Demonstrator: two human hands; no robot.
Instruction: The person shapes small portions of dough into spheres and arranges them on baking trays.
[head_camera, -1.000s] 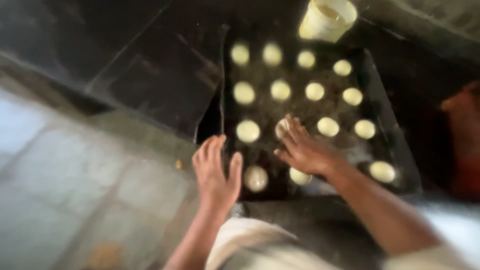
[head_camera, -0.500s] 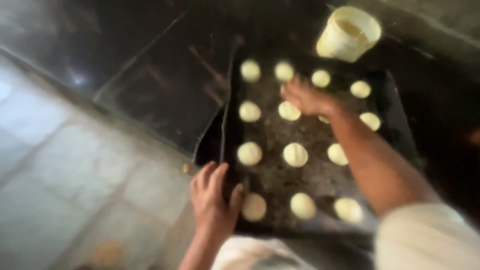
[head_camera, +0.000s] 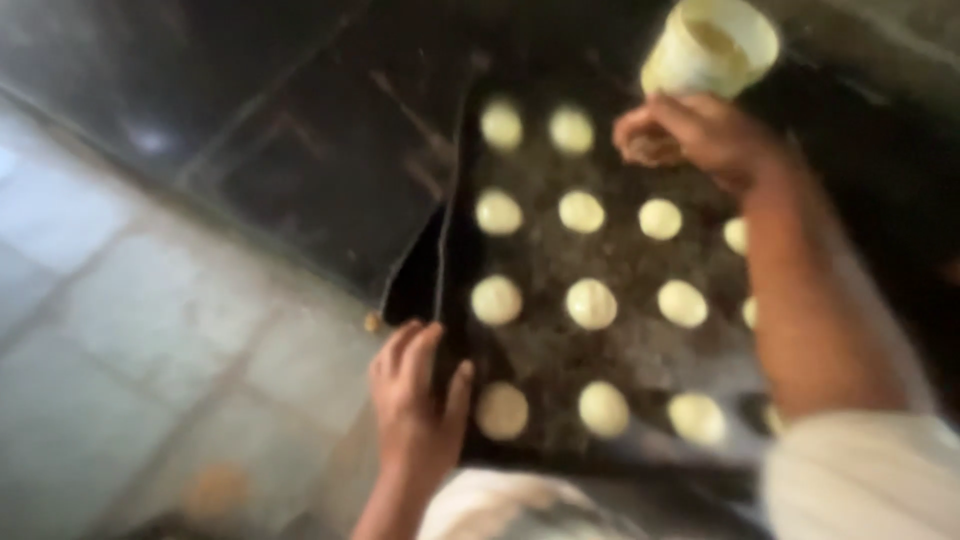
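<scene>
A dark baking tray holds several pale round dough pieces in rows. My left hand grips the tray's near left corner, thumb on top beside a dough piece. My right hand reaches across to the tray's far side, fingers curled just below a cream-coloured plastic cup. The picture is blurred, so whether the right hand holds anything is unclear.
The tray rests on a dark surface. A pale tiled floor lies to the left. A small crumb sits by the tray's left edge. My white sleeve fills the lower right.
My right hand has travelled from the near rows of dough up to the far end by the cup. My left hand has closed onto the tray's corner.
</scene>
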